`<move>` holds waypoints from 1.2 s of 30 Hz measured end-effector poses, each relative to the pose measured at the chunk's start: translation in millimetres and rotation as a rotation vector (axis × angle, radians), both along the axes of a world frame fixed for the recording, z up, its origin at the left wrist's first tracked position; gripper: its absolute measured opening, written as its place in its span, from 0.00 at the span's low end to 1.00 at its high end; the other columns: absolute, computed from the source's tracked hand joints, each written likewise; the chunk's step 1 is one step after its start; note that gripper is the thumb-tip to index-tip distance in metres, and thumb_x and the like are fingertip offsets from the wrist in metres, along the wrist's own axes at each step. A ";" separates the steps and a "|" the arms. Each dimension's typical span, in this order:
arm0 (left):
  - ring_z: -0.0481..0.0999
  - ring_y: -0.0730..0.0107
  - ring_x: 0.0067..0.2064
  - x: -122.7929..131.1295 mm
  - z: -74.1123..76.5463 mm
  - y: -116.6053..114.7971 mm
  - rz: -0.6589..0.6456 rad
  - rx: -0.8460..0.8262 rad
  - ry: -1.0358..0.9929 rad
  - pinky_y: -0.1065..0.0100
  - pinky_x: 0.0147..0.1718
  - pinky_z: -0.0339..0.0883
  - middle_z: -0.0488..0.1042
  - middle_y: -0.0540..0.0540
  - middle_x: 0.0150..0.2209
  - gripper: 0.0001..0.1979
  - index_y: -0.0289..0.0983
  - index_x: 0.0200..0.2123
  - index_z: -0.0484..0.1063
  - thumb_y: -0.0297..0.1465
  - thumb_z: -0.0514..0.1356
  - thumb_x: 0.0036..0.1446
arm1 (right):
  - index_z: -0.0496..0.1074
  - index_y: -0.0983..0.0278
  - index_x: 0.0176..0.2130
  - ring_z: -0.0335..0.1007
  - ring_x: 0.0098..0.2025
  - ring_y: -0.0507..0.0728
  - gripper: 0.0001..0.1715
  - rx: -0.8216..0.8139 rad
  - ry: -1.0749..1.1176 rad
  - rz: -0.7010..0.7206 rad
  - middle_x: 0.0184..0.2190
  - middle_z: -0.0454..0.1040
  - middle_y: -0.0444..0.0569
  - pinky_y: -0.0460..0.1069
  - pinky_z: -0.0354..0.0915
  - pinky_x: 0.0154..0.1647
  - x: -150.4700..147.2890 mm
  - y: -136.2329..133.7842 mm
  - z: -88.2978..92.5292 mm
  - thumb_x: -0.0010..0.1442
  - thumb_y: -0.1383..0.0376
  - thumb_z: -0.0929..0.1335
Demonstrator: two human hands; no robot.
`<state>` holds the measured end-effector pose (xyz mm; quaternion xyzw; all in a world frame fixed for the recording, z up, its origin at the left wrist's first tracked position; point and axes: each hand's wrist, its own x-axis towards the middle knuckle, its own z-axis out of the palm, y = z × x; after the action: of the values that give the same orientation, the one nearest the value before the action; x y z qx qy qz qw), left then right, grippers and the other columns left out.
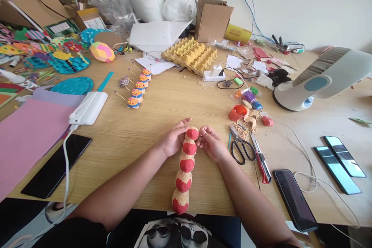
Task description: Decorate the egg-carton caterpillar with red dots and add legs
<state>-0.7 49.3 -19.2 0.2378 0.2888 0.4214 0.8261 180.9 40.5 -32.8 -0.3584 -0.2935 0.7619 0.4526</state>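
while both grips meet at the far end of the red-and-tan egg-carton caterpillar (184, 174), which lies flat on the desk (162, 100) and runs back toward the person, the left grip (173, 141) curls closed against its upper segments. the right grip (213, 146) pinches the top red segment with its fingertips. light, even pressure from both sides probably suits such thin carton best. scissors (242, 148) and a red box cutter (262, 162) lie just right of the right grip.
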 end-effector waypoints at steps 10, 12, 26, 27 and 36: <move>0.77 0.64 0.27 1.0 1.5 1.6 -0.012 -0.027 0.069 0.64 0.30 0.70 0.74 0.52 0.27 0.34 0.41 0.62 0.57 0.32 0.66 0.55 | 0.68 0.61 0.36 0.71 0.23 0.49 0.24 0.004 -0.030 0.030 0.24 0.74 0.41 0.42 0.64 0.23 -4.3 -2.0 -0.8 0.53 0.50 0.78; 0.77 0.64 0.26 0.5 1.5 1.8 -0.010 -0.018 0.088 0.63 0.30 0.70 0.75 0.52 0.27 0.36 0.41 0.63 0.55 0.32 0.66 0.54 | 0.67 0.61 0.35 0.71 0.23 0.49 0.24 0.010 -0.032 0.036 0.24 0.74 0.40 0.42 0.64 0.23 -4.8 -2.3 -1.0 0.53 0.50 0.78; 0.79 0.63 0.29 0.2 2.5 2.1 0.008 -0.066 -0.008 0.63 0.32 0.71 0.78 0.50 0.31 0.29 0.40 0.60 0.60 0.35 0.65 0.58 | 0.69 0.62 0.35 0.72 0.23 0.49 0.23 -0.019 0.005 -0.006 0.25 0.75 0.41 0.42 0.65 0.23 -2.5 -1.0 -0.2 0.52 0.51 0.79; 0.78 0.64 0.28 -0.1 2.1 2.4 0.013 -0.077 -0.007 0.63 0.32 0.71 0.78 0.50 0.31 0.29 0.40 0.60 0.60 0.34 0.65 0.58 | 0.69 0.62 0.35 0.72 0.23 0.49 0.23 -0.021 0.007 -0.008 0.25 0.75 0.41 0.42 0.65 0.23 -2.5 -1.0 -0.2 0.52 0.51 0.79; 0.79 0.65 0.31 -0.7 -3.2 2.1 0.062 -0.038 0.050 0.63 0.36 0.72 0.79 0.48 0.35 0.33 0.41 0.62 0.58 0.31 0.68 0.57 | 0.69 0.62 0.35 0.72 0.24 0.48 0.23 -0.011 0.025 -0.020 0.26 0.75 0.40 0.40 0.66 0.22 -1.0 1.0 -1.5 0.53 0.52 0.79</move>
<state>-1.3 51.4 -22.4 0.2232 0.3245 0.4352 0.8096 179.8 41.5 -34.3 -0.3542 -0.2798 0.7635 0.4619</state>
